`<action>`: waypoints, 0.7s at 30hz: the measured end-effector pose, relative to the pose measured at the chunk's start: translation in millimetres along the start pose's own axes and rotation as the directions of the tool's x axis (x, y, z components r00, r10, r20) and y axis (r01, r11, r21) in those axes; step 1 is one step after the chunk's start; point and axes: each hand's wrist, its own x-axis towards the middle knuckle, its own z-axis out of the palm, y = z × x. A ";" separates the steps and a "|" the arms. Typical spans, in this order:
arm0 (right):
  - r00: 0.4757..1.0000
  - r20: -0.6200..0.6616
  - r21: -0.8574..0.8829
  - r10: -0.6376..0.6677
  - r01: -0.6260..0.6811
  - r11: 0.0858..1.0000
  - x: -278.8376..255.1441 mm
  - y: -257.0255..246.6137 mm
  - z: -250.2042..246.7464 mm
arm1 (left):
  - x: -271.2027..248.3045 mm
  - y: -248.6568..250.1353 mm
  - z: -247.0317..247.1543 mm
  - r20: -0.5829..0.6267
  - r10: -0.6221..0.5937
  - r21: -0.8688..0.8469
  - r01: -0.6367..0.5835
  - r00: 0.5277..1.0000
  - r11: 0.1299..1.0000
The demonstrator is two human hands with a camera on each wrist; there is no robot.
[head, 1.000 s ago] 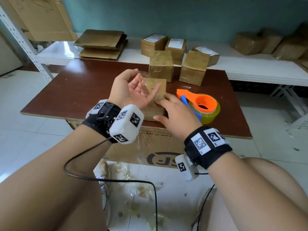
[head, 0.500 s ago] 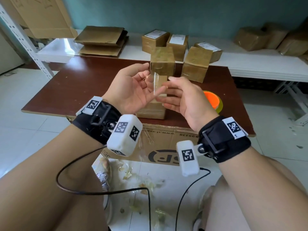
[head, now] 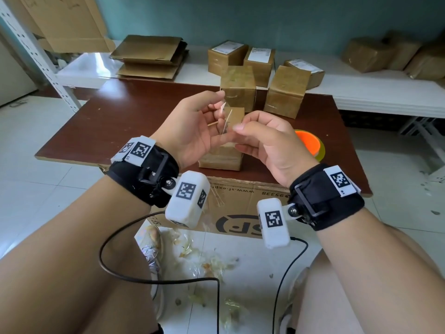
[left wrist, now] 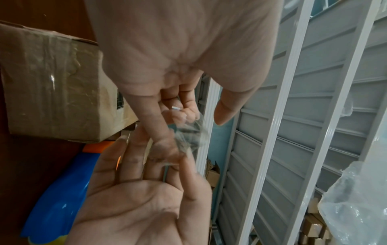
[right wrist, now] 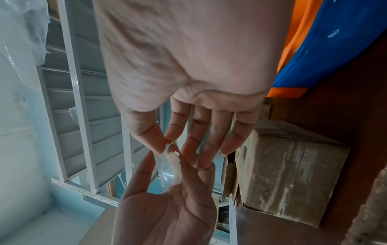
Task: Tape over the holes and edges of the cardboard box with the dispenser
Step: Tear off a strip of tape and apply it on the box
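A small tape-wrapped cardboard box point(head: 220, 159) sits on the brown table point(head: 125, 121), under my raised hands. My left hand point(head: 192, 126) is palm-up with loosely bent fingers, and a crumpled scrap of clear tape point(head: 225, 120) clings to one outstretched finger point(left wrist: 156, 131). My right hand point(head: 262, 141) pinches the same tape scrap point(right wrist: 167, 167) between thumb and forefinger. The orange and blue tape dispenser point(head: 309, 143) lies on the table to the right, half hidden by my right hand. In the wrist views, the box point(left wrist: 52, 82) point(right wrist: 293, 174) and the dispenser point(left wrist: 56, 199) point(right wrist: 335, 49) both rest on the table.
Two taped boxes point(head: 238, 88) point(head: 285, 91) stand at the back of the table, with labelled parcels point(head: 258, 61) and flat cardboard point(head: 149, 56) on the white shelf behind. A large carton point(head: 236, 213) sits under the table. Tape scraps point(head: 212, 263) litter the floor.
My right hand lifted off the box top and rose to meet my left hand. It now pinches the tape scrap stuck to the left fingers.
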 end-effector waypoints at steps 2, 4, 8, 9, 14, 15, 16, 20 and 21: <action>1.000 0.020 0.035 -0.014 0.013 0.999 0.5 0.8 1.1 | 0.0 1.3 -2.0 0.015 0.001 0.024 -0.001 1.000 1.000; 0.999 0.017 0.091 -0.028 0.027 0.996 1.4 2.2 0.8 | 1.8 1.4 -5.3 -0.011 0.023 0.058 -0.023 1.000 0.998; 1.000 -0.020 0.131 0.002 0.001 0.991 2.6 2.3 -0.3 | 5.7 1.3 -11.3 -0.087 0.125 0.177 -0.109 0.988 0.978; 0.999 -0.048 0.098 0.015 -0.010 0.995 3.0 2.9 -0.1 | 6.9 1.4 -13.1 -0.102 0.158 0.211 -0.134 0.982 0.968; 0.973 -0.231 -0.036 -0.007 -0.002 0.999 7.5 10.1 -1.5 | 12.2 -2.3 -21.8 -0.175 0.328 0.373 -0.246 0.928 0.895; 0.966 -0.257 -0.049 -0.014 0.001 0.999 9.1 11.3 -2.4 | 13.2 -3.4 -22.6 -0.182 0.351 0.406 -0.255 0.919 0.878; 0.960 -0.278 -0.063 -0.018 0.001 0.998 10.9 12.2 -3.6 | 14.3 -4.7 -23.3 -0.187 0.367 0.428 -0.261 0.911 0.865; 0.944 -0.325 -0.160 -0.053 0.001 0.987 17.4 17.0 -6.9 | 19.3 -10.6 -23.6 -0.228 0.380 0.478 -0.238 0.896 0.846; 0.939 -0.337 -0.182 -0.071 0.009 0.983 18.4 18.0 -6.2 | 21.0 -12.0 -23.0 -0.240 0.380 0.479 -0.232 0.893 0.847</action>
